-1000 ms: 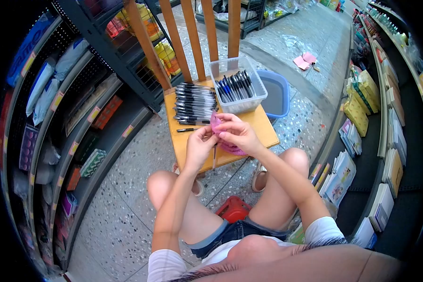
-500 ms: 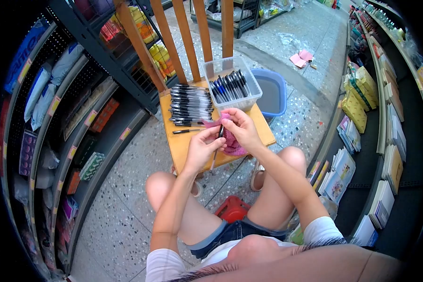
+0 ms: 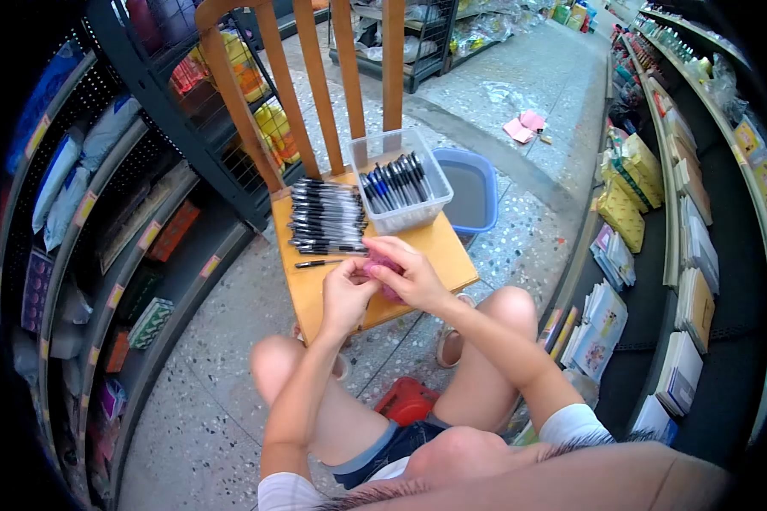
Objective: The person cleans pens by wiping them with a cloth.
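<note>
Over the front part of the wooden chair seat (image 3: 443, 255), my right hand (image 3: 407, 277) is closed on a pink cloth (image 3: 389, 292). My left hand (image 3: 348, 294) meets it with its fingers pinched together; what they hold is hidden. Several pens (image 3: 325, 213) lie stacked in rows on the left of the seat. One pen (image 3: 318, 263) lies apart in front of them, left of my hands. Behind my right hand, a clear plastic box (image 3: 409, 217) holds several upright, leaning pens (image 3: 396, 181).
Beyond the seat's right edge, a blue basin (image 3: 477, 196) stands on the floor. A red object (image 3: 406, 400) is between my legs. Stocked shelves (image 3: 230, 264) curve along the left, others (image 3: 686, 213) along the right. Pink paper (image 3: 524, 126) lies farther off on the floor.
The pen seen between my hands half a second ago is now hidden. My hands have drawn together over the cloth. The whole view has shifted, placing the chair lower and farther left.
</note>
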The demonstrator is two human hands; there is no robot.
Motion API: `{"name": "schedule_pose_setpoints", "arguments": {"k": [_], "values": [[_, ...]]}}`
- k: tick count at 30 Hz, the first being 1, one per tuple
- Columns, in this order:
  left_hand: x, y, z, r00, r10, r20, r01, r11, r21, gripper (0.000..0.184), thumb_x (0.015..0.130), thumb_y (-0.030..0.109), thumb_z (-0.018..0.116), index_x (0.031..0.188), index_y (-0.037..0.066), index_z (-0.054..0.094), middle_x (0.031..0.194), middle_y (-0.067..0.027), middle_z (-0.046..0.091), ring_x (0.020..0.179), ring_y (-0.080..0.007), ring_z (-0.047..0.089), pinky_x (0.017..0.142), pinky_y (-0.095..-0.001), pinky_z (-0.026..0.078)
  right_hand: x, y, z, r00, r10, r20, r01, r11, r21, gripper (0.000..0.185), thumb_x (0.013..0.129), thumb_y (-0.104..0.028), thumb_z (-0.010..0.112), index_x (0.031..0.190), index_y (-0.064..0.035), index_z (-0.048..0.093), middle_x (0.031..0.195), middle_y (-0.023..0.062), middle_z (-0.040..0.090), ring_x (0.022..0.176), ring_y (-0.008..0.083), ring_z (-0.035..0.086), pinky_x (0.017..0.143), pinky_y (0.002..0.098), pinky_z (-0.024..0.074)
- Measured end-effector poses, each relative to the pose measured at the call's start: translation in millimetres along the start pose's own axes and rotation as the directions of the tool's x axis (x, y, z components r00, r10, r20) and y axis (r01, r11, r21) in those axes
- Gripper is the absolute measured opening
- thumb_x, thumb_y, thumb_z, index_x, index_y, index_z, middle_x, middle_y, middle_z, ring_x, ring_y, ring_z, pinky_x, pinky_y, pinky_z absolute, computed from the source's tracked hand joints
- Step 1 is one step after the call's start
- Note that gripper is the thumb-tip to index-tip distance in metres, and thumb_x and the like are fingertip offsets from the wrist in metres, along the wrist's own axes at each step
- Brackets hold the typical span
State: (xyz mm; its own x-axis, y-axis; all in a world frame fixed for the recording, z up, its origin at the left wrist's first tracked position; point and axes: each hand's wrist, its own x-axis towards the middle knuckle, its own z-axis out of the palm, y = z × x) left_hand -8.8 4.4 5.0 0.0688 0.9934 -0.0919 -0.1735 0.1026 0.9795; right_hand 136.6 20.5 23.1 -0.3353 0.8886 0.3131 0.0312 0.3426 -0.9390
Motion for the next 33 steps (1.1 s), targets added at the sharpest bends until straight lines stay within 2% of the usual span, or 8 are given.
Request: {"name": "schedule_pose_setpoints", "arguments": {"k": [4, 7, 16, 19, 22, 25, 26, 33], "values": [[2.0, -3.1, -2.2, 0.999, 0.037, 0.008, -0.038, 0.983, 0.177, 0.017, 0.073, -0.006, 0.063, 0.089, -0.001, 0.06, 0.081, -0.0031, 0.062, 0.073, -0.0085, 0.059, 0.067, -0.0216, 0.049, 1.5, 5.1, 3.9, 0.989, 0.009, -0.146, -0.025, 0.994, -0.11, 0.013, 0.086, -0.012, 0.055, 0.093, -0.0014, 0.056, 0.078, 0.0103, 0.062, 0.074, 0.0152, 0.061, 0.066, 0.0266, 0.0468], [0.0, -2.1, 1.0, 0.998, 0.063, 0.015, -0.065, 0.952, 0.3, 0.016, 0.073, -0.006, 0.063, 0.088, -0.001, 0.061, 0.081, -0.003, 0.062, 0.072, -0.0074, 0.057, 0.066, -0.0216, 0.048, 0.1, 14.8, -1.6, 0.988, 0.083, -0.133, -0.095, 0.992, -0.087, 0.01, 0.087, -0.01, 0.053, 0.092, -0.0014, 0.054, 0.075, 0.0086, 0.06, 0.069, 0.0122, 0.059, 0.062, 0.0264, 0.0459], [1.2, -1.1, 2.4, 0.988, 0.153, -0.026, -0.135, 0.929, 0.344, 0.018, 0.07, -0.002, 0.068, 0.088, -0.003, 0.063, 0.08, -0.0081, 0.064, 0.067, -0.0112, 0.061, 0.064, -0.0241, 0.05, 10.7, 38.1, -18.0, 0.947, 0.271, -0.17, -0.132, 0.815, 0.564, 0.011, 0.097, -0.016, 0.038, 0.093, -0.0058, 0.039, 0.097, 0.0128, 0.06, 0.087, 0.0151, 0.06, 0.074, 0.0267, 0.0498], [1.3, -2.3, 2.2, 0.973, 0.227, -0.049, -0.188, 0.893, 0.409, 0.018, 0.069, -0.003, 0.067, 0.087, -0.003, 0.063, 0.078, -0.0087, 0.063, 0.066, -0.012, 0.061, 0.063, -0.0249, 0.05, 10.2, 18.7, -13.3, 0.969, 0.209, -0.128, -0.102, 0.818, 0.567, 0.007, 0.096, -0.013, 0.04, 0.096, -0.0058, 0.038, 0.102, 0.0134, 0.06, 0.091, 0.0178, 0.06, 0.078, 0.0286, 0.049], [-1.2, 4.6, 4.9, 0.959, 0.273, -0.081, -0.204, 0.858, 0.471, 0.017, 0.069, -0.004, 0.065, 0.085, -0.004, 0.062, 0.076, -0.0101, 0.062, 0.066, -0.0134, 0.061, 0.061, -0.026, 0.05, 1.6, 18.5, 2.6, 0.996, 0.047, -0.078, -0.023, 0.959, 0.282, 0.011, 0.091, -0.01, 0.05, 0.096, -0.0028, 0.045, 0.102, 0.0128, 0.059, 0.089, 0.0185, 0.059, 0.079, 0.0281, 0.0468], [-0.2, 2.3, 4.1, 0.938, 0.33, -0.105, -0.238, 0.835, 0.497, 0.015, 0.069, -0.005, 0.063, 0.084, -0.003, 0.062, 0.076, -0.0101, 0.062, 0.066, -0.0139, 0.061, 0.06, -0.0263, 0.049, 4.7, 11.2, 1.3, 0.982, -0.177, -0.066, 0.143, 0.926, -0.348, 0.016, 0.085, -0.009, 0.058, 0.097, -0.0017, 0.05, 0.105, 0.0161, 0.059, 0.088, 0.0239, 0.06, 0.078, 0.0294, 0.0463], [0.5, 1.0, 3.7, 0.938, 0.33, -0.104, -0.238, 0.833, 0.499, 0.015, 0.069, -0.005, 0.063, 0.084, -0.003, 0.062, 0.076, -0.0086, 0.062, 0.066, -0.0124, 0.061, 0.061, -0.0255, 0.049, 1.8, 7.4, 2.2, 0.997, -0.014, -0.076, -0.007, 0.961, -0.277, 0.019, 0.083, -0.01, 0.059, 0.097, -0.0003, 0.052, 0.094, 0.0163, 0.061, 0.083, 0.0287, 0.061, 0.073, 0.0314, 0.0471], [-3.7, 13.4, 11.1, 0.975, 0.194, -0.111, -0.101, 0.826, 0.555, 0.022, 0.069, -0.003, 0.067, 0.09, -0.001, 0.062, 0.076, -0.007, 0.063, 0.068, -0.0104, 0.06, 0.062, -0.0239, 0.05, 1.1, 18.5, -1.1, 0.973, 0.003, -0.233, -0.069, 0.959, -0.276, 0.016, 0.089, -0.013, 0.052, 0.099, -0.0005, 0.051, 0.074, 0.0151, 0.061, 0.07, 0.0295, 0.063, 0.062, 0.0342, 0.0482]]}}
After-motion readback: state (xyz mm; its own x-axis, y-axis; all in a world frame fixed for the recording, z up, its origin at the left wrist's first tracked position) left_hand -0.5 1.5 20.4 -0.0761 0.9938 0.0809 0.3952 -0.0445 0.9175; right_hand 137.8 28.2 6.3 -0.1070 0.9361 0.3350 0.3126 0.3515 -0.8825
